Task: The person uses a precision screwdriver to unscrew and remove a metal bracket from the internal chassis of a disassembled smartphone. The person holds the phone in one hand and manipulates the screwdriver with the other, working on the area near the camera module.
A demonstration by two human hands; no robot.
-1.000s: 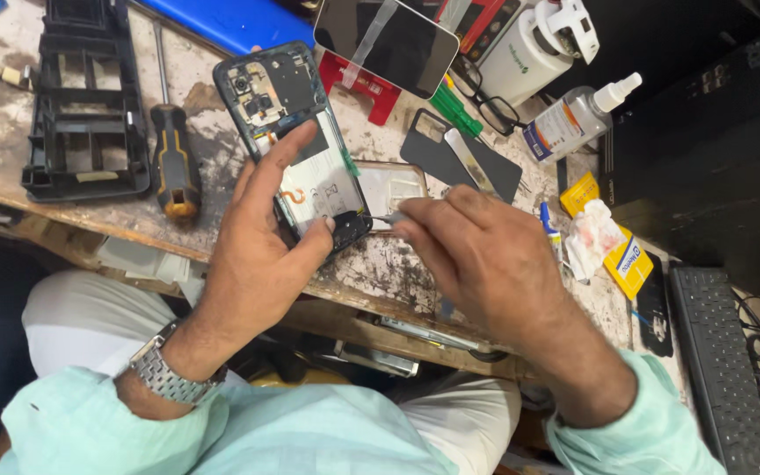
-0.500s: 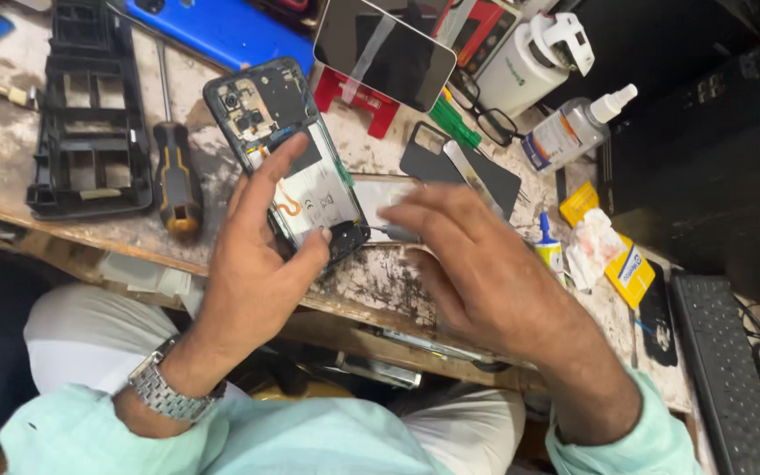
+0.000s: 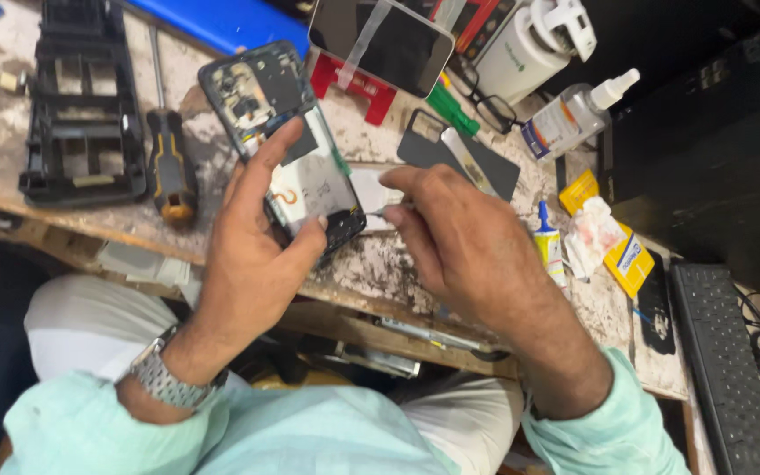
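Note:
An opened phone [image 3: 274, 114] with its back cover off lies on the worn workbench [image 3: 10, 132], circuit parts and a silver battery area exposed. My left hand [image 3: 261, 237] grips the phone's lower half, thumb on its right edge and index finger stretched over the middle. My right hand [image 3: 459, 237] is just right of the phone's lower end, fingers pinched on a thin metal tool [image 3: 378, 212] whose tip touches the phone's edge. A small pale flat piece [image 3: 371, 189] lies under that tip.
A black frame jig [image 3: 81, 114] and a yellow-black screwdriver [image 3: 169, 158] lie at left. Behind are a blue case [image 3: 213, 22], a taped phone [image 3: 384, 40] on a red stand [image 3: 353, 84], a dark back cover [image 3: 459, 154], glasses, bottles [image 3: 573, 114], a glue tube [image 3: 549, 242] and a keyboard [image 3: 723, 369].
My right hand has shifted from over the phone's lower end to its right side. My left hand's index finger stretches higher over the phone. The view has moved slightly.

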